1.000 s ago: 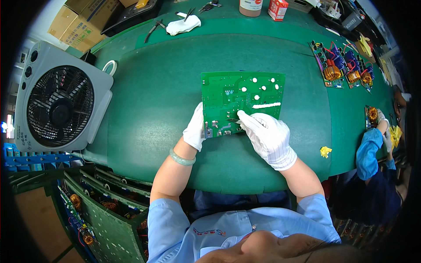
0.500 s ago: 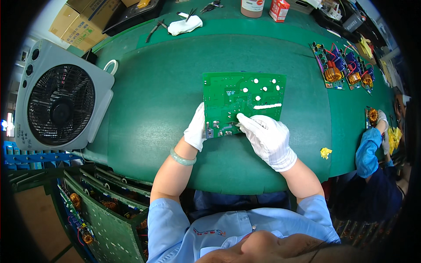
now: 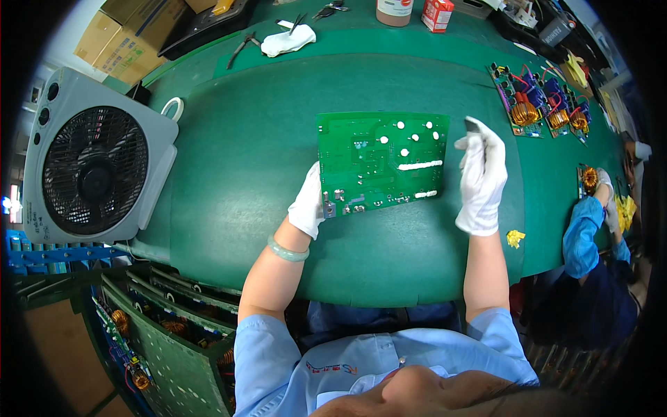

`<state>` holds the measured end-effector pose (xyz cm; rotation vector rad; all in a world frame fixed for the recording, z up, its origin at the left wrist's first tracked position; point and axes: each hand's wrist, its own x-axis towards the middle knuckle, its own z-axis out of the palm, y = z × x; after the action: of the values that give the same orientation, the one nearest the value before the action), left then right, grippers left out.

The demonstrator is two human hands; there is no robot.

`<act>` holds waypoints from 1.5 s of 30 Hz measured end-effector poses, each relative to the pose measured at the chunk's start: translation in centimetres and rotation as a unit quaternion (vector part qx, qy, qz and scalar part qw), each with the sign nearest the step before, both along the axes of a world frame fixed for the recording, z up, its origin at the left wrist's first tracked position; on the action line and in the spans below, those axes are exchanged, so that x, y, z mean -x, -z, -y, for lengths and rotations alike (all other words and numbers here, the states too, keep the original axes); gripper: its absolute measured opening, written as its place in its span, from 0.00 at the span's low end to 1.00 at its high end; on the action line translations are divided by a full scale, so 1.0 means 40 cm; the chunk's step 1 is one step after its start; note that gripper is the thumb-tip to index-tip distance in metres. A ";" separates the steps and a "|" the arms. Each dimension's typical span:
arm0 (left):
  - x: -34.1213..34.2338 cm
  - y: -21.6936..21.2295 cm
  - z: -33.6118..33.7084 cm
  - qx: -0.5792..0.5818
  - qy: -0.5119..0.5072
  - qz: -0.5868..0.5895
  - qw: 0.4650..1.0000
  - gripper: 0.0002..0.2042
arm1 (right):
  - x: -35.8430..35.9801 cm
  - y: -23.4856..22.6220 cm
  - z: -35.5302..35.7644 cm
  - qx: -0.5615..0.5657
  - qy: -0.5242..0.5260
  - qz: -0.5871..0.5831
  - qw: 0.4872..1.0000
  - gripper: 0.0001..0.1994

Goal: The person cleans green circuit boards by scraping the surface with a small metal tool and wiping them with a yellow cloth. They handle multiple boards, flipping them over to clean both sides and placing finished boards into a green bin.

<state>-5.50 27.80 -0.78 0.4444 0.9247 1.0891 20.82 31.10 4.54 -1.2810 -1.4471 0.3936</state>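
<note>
In my gloved left hand (image 3: 308, 201) is a green circuit board (image 3: 379, 163), gripped by its left edge and tilted up above the table. The face toward me carries several white round blobs, a long white strip and solder joints along the lower edge. Off the board's right edge, apart from it, my gloved right hand (image 3: 481, 177) is raised with its fingers curled together. A dark grey patch shows at its fingertips; whether it is a small held thing or a soiled glove tip is unclear.
A grey box fan (image 3: 97, 167) stands at left. Pliers (image 3: 242, 50) and a white cloth (image 3: 288, 42) lie at the back. Boards with copper coils (image 3: 524, 111) sit at right, near a crumpled yellow scrap (image 3: 515, 238). A co-worker's blue sleeve (image 3: 582, 233) reaches in at far right.
My right hand has left the board's lower edge and moved right and up, uncovering a short white strip there. My left hand still holds the board in nearly the same place.
</note>
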 end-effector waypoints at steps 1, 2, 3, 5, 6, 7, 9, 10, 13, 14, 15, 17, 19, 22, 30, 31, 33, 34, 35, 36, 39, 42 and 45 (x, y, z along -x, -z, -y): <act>0.010 0.012 -0.002 -0.011 0.010 -0.006 1.000 0.18 | -0.022 -0.002 -0.017 0.050 0.029 0.017 0.998 0.09; 0.016 0.023 -0.004 -0.022 0.020 -0.011 1.000 0.18 | -0.036 -0.007 -0.033 0.076 0.044 0.027 0.996 0.17; 0.012 0.020 -0.006 -0.016 0.013 -0.008 1.000 0.18 | -0.057 0.000 -0.050 0.114 0.055 0.027 0.992 0.19; 0.002 0.009 -0.006 -0.004 0.001 -0.002 1.000 0.18 | -0.101 0.025 -0.083 0.189 0.076 0.026 0.979 0.25; 0.002 0.008 -0.005 0.005 -0.001 0.005 1.000 0.18 | -0.111 0.029 -0.097 0.198 0.087 0.006 0.976 0.30; 0.004 0.010 -0.005 0.014 -0.002 0.011 1.000 0.18 | -0.118 0.034 -0.104 0.188 0.097 0.005 0.977 0.30; 0.006 0.009 -0.006 0.022 -0.001 0.016 1.000 0.18 | -0.125 0.039 -0.113 0.169 0.118 0.002 0.979 0.30; 0.007 0.009 -0.007 0.022 0.002 0.015 1.000 0.18 | -0.129 0.044 -0.118 0.162 0.122 -0.006 0.979 0.31; 0.007 0.005 -0.003 0.018 0.000 -0.007 1.000 0.19 | -0.119 0.035 -0.108 0.175 0.116 -0.042 0.977 0.28; 0.007 0.005 -0.003 0.016 -0.002 -0.018 1.000 0.19 | -0.121 0.042 -0.113 0.194 0.120 -0.039 0.973 0.26; 0.009 0.006 -0.002 0.021 0.001 -0.012 1.000 0.19 | -0.125 0.047 -0.123 0.214 0.126 -0.035 0.968 0.24; 0.015 0.011 -0.003 0.032 0.006 0.000 0.999 0.19 | -0.125 0.055 -0.132 0.219 0.130 -0.045 0.966 0.19; 0.012 0.008 -0.004 0.028 0.001 0.010 1.000 0.18 | -0.117 0.058 -0.136 0.189 0.128 -0.072 0.971 0.14; 0.013 0.022 -0.007 0.016 0.002 0.015 1.000 0.18 | -0.115 0.108 -0.152 0.102 0.065 -0.085 0.989 0.12; 0.014 0.017 -0.004 0.011 0.012 0.004 1.000 0.19 | -0.077 0.046 -0.140 0.234 0.108 -0.121 0.959 0.14; 0.007 0.011 -0.002 0.012 0.004 0.006 1.000 0.19 | -0.074 0.049 -0.136 0.227 0.104 -0.117 0.961 0.14; 0.005 -0.005 0.000 0.013 0.008 0.018 1.000 0.19 | -0.081 0.053 -0.133 0.211 0.098 -0.110 0.966 0.14; 0.005 -0.013 0.001 0.012 0.020 0.027 0.999 0.19 | -0.083 0.071 -0.135 0.151 0.069 -0.128 0.978 0.14; 0.006 -0.020 0.002 0.012 0.032 0.035 0.999 0.19 | -0.087 0.089 -0.142 0.121 0.062 -0.115 0.984 0.14; 0.003 -0.023 0.003 0.019 0.023 0.023 0.999 0.19 | -0.089 0.100 -0.151 0.092 0.054 -0.101 0.989 0.14; 0.002 -0.022 0.009 0.018 -0.005 -0.013 1.000 0.20 | -0.094 0.113 -0.155 0.099 -0.005 -0.159 0.982 0.14; 0.017 -0.009 0.005 -0.001 -0.027 -0.017 0.999 0.20 | -0.093 0.085 -0.145 0.202 -0.089 -0.251 0.943 0.14; 0.024 0.004 -0.004 -0.010 -0.034 0.003 0.999 0.20 | -0.056 0.041 -0.098 0.285 -0.191 -0.349 0.872 0.16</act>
<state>-6.44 27.95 -0.94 0.4285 0.9306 1.1618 23.06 35.00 2.89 -1.0960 -0.9560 1.4799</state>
